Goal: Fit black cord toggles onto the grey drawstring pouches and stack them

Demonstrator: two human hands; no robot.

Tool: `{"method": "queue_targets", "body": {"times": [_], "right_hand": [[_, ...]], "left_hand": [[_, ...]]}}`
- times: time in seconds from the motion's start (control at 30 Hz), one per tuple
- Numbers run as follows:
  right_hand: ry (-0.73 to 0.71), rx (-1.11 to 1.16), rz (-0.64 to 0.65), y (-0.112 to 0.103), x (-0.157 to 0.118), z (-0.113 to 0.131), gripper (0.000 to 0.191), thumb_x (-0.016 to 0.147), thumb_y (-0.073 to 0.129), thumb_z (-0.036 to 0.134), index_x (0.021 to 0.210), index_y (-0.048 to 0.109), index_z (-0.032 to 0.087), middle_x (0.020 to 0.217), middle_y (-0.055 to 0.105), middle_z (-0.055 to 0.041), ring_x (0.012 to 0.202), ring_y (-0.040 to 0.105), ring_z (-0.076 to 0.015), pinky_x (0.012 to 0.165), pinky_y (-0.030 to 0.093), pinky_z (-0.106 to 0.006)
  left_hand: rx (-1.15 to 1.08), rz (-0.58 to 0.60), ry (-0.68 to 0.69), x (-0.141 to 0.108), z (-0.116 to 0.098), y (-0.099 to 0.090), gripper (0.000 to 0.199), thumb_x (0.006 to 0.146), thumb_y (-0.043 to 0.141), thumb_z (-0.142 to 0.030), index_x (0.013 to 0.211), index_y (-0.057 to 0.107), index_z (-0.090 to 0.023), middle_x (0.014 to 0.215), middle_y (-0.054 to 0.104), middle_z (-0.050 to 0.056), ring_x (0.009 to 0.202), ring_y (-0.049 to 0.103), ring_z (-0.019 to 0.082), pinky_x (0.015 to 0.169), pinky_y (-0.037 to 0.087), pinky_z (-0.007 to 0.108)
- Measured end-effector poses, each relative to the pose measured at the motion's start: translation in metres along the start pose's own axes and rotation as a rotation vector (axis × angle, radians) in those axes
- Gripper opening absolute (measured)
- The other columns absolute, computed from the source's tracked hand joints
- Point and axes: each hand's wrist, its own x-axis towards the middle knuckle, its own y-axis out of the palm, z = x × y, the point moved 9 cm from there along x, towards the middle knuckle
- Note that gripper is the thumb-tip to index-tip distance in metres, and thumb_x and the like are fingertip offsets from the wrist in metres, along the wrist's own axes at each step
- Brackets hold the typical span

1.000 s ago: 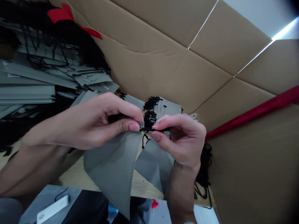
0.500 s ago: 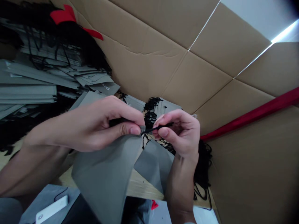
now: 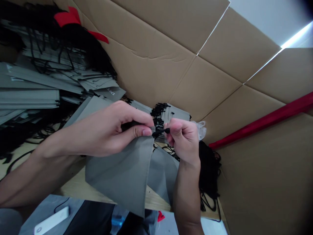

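Observation:
My left hand (image 3: 114, 129) pinches the top corner of a grey drawstring bag (image 3: 119, 173) between thumb and forefinger, and the bag hangs down below it. From that corner a short black cord (image 3: 160, 132) runs across to my right hand (image 3: 183, 137). The right hand is closed on the cord, thumb against curled fingers. Behind and under my hands, another grey bag (image 3: 162, 173) lies flat on the wooden tabletop (image 3: 97, 192).
Piles of grey bags (image 3: 31, 98) with tangled black cords fill the left. More bags with knotted cord ends (image 3: 176, 112) lie against the cardboard wall (image 3: 151, 71). A bundle of black cords (image 3: 210, 173) and a red strip (image 3: 264, 120) are on the right. A white device (image 3: 51, 222) lies low left.
My right hand has turned and closed tighter, drawing the cord into a thicker twist or knot near the corner. The hanging bag has swung right and up a little.

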Motion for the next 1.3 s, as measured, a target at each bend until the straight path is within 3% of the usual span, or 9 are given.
{"method": "queue_targets", "body": {"times": [0.2,0.4,0.5,0.57,0.63,0.73,0.9,1.1,1.3], "right_hand": [[0.035,0.128,0.12,0.003,0.001,-0.01,0.073,0.108,0.083,0.079,0.064,0.069,0.024,0.055,0.055,0.0027,0.051,0.043,-0.0125,0.052,0.028,-0.033],[0.007,0.278,0.179,0.02,0.009,-0.015,0.085,0.104,0.085,0.083,0.053,0.048,0.026,0.047,0.041,0.0066,0.045,0.033,-0.0104,0.05,0.029,-0.032],[0.037,0.251,0.155,0.011,0.01,-0.009,0.065,0.107,0.089,0.074,0.07,0.071,0.023,0.056,0.058,0.0042,0.046,0.044,-0.0107,0.047,0.032,-0.028],[0.077,0.165,0.103,-0.001,0.009,-0.003,0.049,0.101,0.098,0.069,0.091,0.085,0.023,0.072,0.074,0.0,0.055,0.059,-0.0126,0.05,0.045,-0.026],[0.098,0.064,0.046,-0.012,0.005,0.005,0.042,0.092,0.108,0.06,0.102,0.089,0.024,0.084,0.082,-0.002,0.066,0.07,-0.0152,0.058,0.056,-0.026],[0.115,-0.007,0.016,-0.016,0.0,0.014,0.035,0.086,0.114,0.043,0.107,0.092,0.026,0.089,0.086,-0.0028,0.073,0.078,-0.0181,0.063,0.062,-0.027],[0.058,-0.054,-0.083,-0.018,-0.006,0.026,0.014,0.1,0.102,0.035,0.102,0.092,0.026,0.087,0.088,-0.0023,0.069,0.076,-0.0165,0.059,0.06,-0.027],[0.031,-0.165,-0.1,-0.018,-0.012,0.036,0.003,0.107,0.094,0.025,0.108,0.091,0.027,0.099,0.09,-0.0027,0.077,0.08,-0.0168,0.066,0.066,-0.029],[0.023,-0.068,-0.036,-0.013,-0.013,0.036,0.023,0.101,0.099,0.018,0.121,0.092,0.028,0.11,0.091,-0.0029,0.092,0.089,-0.0187,0.072,0.07,-0.026]], "left_hand": [[-0.014,0.116,0.055,-0.006,-0.006,0.009,0.035,0.118,0.057,-0.018,0.084,0.06,-0.023,0.065,0.052,-0.005,0.058,0.045,0.012,0.056,0.036,0.029],[-0.12,0.187,0.067,-0.007,-0.01,0.012,0.028,0.116,0.061,-0.018,0.088,0.068,-0.024,0.068,0.06,-0.004,0.057,0.048,0.012,0.057,0.039,0.03],[-0.086,0.095,0.005,-0.003,-0.005,0.004,0.033,0.116,0.063,-0.021,0.083,0.065,-0.023,0.064,0.052,-0.004,0.056,0.044,0.012,0.053,0.035,0.03],[-0.066,0.044,-0.033,-0.002,-0.002,-0.002,0.037,0.115,0.063,-0.021,0.078,0.061,-0.023,0.063,0.046,-0.004,0.055,0.039,0.012,0.05,0.032,0.03],[-0.067,0.019,-0.067,-0.001,0.001,-0.005,0.041,0.116,0.064,-0.025,0.075,0.058,-0.023,0.063,0.044,-0.003,0.055,0.038,0.013,0.048,0.031,0.029],[-0.053,-0.019,-0.114,-0.002,0.008,-0.008,0.043,0.117,0.063,-0.03,0.075,0.06,-0.023,0.066,0.048,-0.002,0.057,0.043,0.013,0.049,0.034,0.029],[0.016,-0.023,-0.174,-0.005,0.018,-0.003,0.043,0.119,0.062,-0.036,0.079,0.067,-0.022,0.067,0.054,-0.002,0.058,0.047,0.013,0.05,0.035,0.03],[0.03,-0.021,-0.18,-0.006,0.019,0.002,0.039,0.12,0.063,-0.039,0.086,0.072,-0.022,0.069,0.06,-0.002,0.059,0.052,0.012,0.052,0.036,0.028],[0.065,-0.093,-0.218,-0.007,0.022,-0.004,0.04,0.118,0.064,-0.039,0.083,0.071,-0.021,0.067,0.059,-0.002,0.059,0.05,0.012,0.051,0.033,0.028]]}}
